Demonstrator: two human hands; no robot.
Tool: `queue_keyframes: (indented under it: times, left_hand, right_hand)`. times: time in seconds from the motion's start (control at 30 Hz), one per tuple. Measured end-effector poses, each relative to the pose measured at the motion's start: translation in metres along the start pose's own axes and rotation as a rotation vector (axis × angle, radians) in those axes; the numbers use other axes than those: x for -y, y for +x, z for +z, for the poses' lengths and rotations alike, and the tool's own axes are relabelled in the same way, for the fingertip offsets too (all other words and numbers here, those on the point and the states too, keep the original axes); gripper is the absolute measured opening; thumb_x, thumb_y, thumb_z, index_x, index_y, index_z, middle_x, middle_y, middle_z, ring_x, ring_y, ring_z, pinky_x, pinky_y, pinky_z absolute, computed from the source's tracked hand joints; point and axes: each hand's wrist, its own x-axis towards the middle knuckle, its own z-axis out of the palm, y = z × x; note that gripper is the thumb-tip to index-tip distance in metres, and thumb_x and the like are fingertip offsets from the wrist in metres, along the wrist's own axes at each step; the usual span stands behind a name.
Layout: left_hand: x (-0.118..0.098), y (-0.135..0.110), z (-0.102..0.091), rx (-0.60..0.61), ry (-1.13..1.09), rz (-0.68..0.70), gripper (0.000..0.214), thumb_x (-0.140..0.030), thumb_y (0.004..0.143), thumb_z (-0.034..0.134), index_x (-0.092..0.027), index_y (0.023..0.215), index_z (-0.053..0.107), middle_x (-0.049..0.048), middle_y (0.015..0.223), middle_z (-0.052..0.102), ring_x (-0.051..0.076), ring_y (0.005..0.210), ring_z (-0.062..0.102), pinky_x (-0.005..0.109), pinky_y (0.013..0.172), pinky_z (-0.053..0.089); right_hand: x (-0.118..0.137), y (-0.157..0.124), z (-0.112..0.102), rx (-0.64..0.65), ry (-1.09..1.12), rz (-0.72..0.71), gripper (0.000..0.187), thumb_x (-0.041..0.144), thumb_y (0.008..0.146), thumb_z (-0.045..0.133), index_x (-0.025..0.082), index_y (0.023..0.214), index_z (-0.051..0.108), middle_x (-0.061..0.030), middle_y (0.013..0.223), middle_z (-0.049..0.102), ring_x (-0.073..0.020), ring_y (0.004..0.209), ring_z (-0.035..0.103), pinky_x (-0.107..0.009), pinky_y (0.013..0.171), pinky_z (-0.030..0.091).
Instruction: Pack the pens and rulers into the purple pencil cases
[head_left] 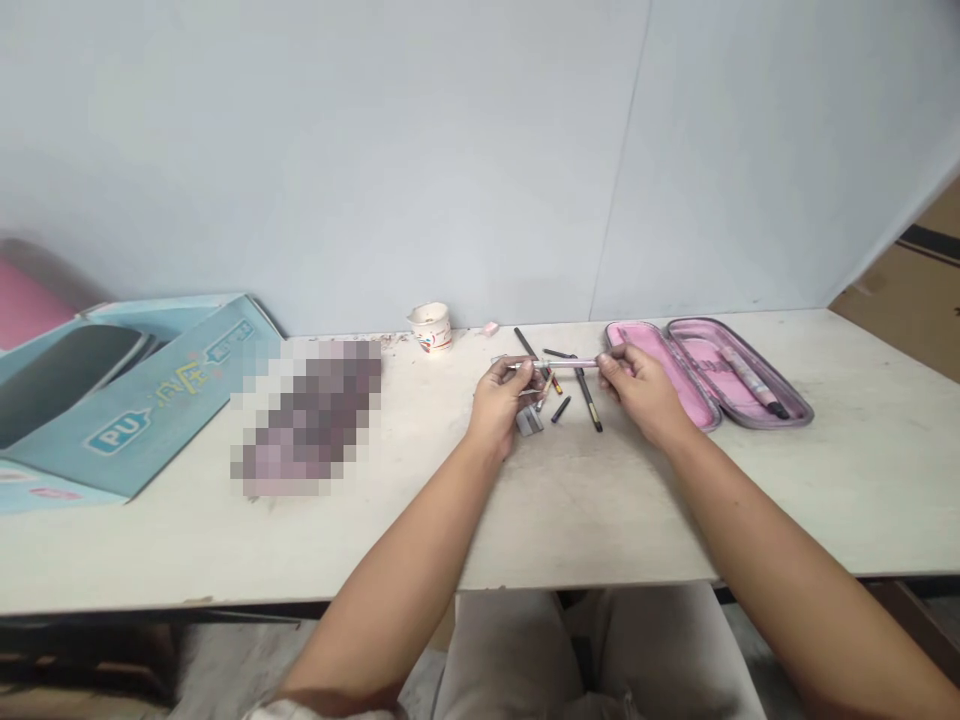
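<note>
A slim light-coloured pen [562,363] is stretched level between my two hands, above the table. My left hand [504,395] pinches its left end. At its right end, the fingers of my right hand [636,382] close on it. Beneath lie several pens and pencils, among them a black pen [589,400] and a short dark piece [560,409]. Close to my left hand sits a grey metal sharpener [529,420]. Right of my right hand, a pink pencil case [739,372] lies unzipped and spread flat, with a pink marker [754,382] in one half.
A paper cup [431,328] and a pink eraser [490,328] stand near the wall. On the left, a light blue box [172,400] leans on the white table [420,520]. A blurred-out purplish object [311,420] lies beside it. A brown cardboard box [911,290] is at the far right.
</note>
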Motion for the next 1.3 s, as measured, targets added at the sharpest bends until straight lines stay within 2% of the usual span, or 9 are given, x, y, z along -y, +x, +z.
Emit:
queue_keyframes:
  times: [0.13, 0.33, 0.43, 0.6, 0.77, 0.97, 1.1, 1.2, 1.3]
  left_hand:
    - [0.000, 0.005, -0.005, -0.100, -0.065, 0.030, 0.028, -0.034, 0.066, 0.070, -0.015, 0.074, 0.052, -0.0025, 0.062, 0.055, 0.006, 0.053, 0.053, 0.020, 0.056, 0.048]
    - [0.000, 0.006, -0.005, -0.112, -0.037, 0.018, 0.030, -0.028, 0.062, 0.072, -0.016, 0.075, 0.049, -0.0011, 0.066, 0.059, 0.007, 0.055, 0.055, 0.019, 0.054, 0.047]
    - [0.000, 0.004, -0.003, -0.095, -0.018, -0.002, 0.031, -0.027, 0.060, 0.072, -0.017, 0.075, 0.047, 0.0002, 0.069, 0.061, 0.007, 0.055, 0.056, 0.020, 0.055, 0.047]
    - [0.001, 0.001, -0.001, -0.076, 0.001, -0.013, 0.030, -0.026, 0.061, 0.071, -0.017, 0.075, 0.046, 0.0009, 0.070, 0.062, 0.008, 0.057, 0.057, 0.021, 0.056, 0.048]
    - [0.001, -0.002, 0.001, -0.036, 0.050, 0.005, 0.029, -0.027, 0.064, 0.070, -0.017, 0.076, 0.046, 0.0004, 0.072, 0.062, 0.008, 0.058, 0.057, 0.021, 0.058, 0.048]
    - [0.008, -0.005, 0.004, 0.121, 0.172, 0.060, 0.026, -0.027, 0.068, 0.068, -0.016, 0.085, 0.053, -0.0003, 0.071, 0.061, 0.009, 0.061, 0.058, 0.022, 0.061, 0.048]
    - [0.012, -0.007, 0.009, 0.198, 0.284, 0.049, 0.019, -0.025, 0.071, 0.065, -0.015, 0.086, 0.060, 0.0017, 0.071, 0.061, 0.009, 0.061, 0.059, 0.022, 0.062, 0.049]
    - [0.015, -0.009, 0.011, 0.235, 0.325, 0.060, 0.015, -0.022, 0.072, 0.063, -0.015, 0.086, 0.061, 0.0013, 0.070, 0.061, 0.009, 0.060, 0.059, 0.022, 0.061, 0.049]
    - [0.016, -0.009, 0.010, 0.242, 0.339, 0.073, 0.015, -0.020, 0.072, 0.063, -0.016, 0.086, 0.062, 0.0004, 0.067, 0.060, 0.010, 0.061, 0.060, 0.022, 0.061, 0.049]
  right_hand:
    - [-0.005, -0.001, -0.001, -0.175, -0.456, -0.154, 0.021, 0.038, 0.080, 0.048, 0.019, 0.088, 0.053, -0.0016, 0.072, 0.058, -0.0134, 0.060, 0.048, -0.026, 0.055, 0.034]
    - [-0.003, -0.012, 0.010, 0.082, -1.070, -0.363, 0.025, 0.030, 0.084, 0.044, 0.020, 0.102, 0.057, -0.0110, 0.097, 0.058, -0.0228, 0.088, 0.051, -0.028, 0.056, 0.033]
    - [0.004, -0.018, 0.016, 0.213, -1.152, -0.492, 0.028, 0.025, 0.085, 0.044, 0.025, 0.110, 0.057, -0.0112, 0.106, 0.054, -0.0229, 0.092, 0.048, -0.027, 0.055, 0.034]
    - [0.014, -0.025, 0.026, 0.406, -1.201, -0.641, 0.025, 0.014, 0.085, 0.039, 0.020, 0.088, 0.063, -0.0122, 0.105, 0.054, -0.0227, 0.092, 0.046, -0.027, 0.052, 0.034]
    - [0.013, -0.026, 0.029, 0.392, -1.025, -0.621, 0.019, 0.018, 0.083, 0.042, 0.019, 0.090, 0.059, -0.0101, 0.097, 0.058, -0.0200, 0.086, 0.050, -0.027, 0.055, 0.036]
    - [0.015, -0.017, 0.017, 0.037, -0.307, -0.168, 0.013, 0.031, 0.077, 0.052, 0.021, 0.084, 0.051, 0.0029, 0.062, 0.048, -0.0103, 0.054, 0.043, -0.024, 0.051, 0.034]
    - [0.011, -0.006, 0.011, -0.117, 0.091, -0.033, 0.014, 0.034, 0.076, 0.052, 0.022, 0.080, 0.045, 0.0064, 0.057, 0.035, -0.0087, 0.051, 0.038, -0.022, 0.048, 0.031]
    - [0.008, -0.003, 0.011, -0.102, 0.190, 0.007, 0.016, 0.036, 0.076, 0.051, 0.023, 0.081, 0.044, 0.0071, 0.057, 0.034, -0.0082, 0.050, 0.038, -0.021, 0.047, 0.030]
    - [0.007, -0.004, 0.014, 0.038, 0.148, 0.035, 0.016, 0.035, 0.074, 0.052, 0.021, 0.080, 0.046, 0.0062, 0.058, 0.041, -0.0074, 0.048, 0.036, -0.021, 0.045, 0.030]
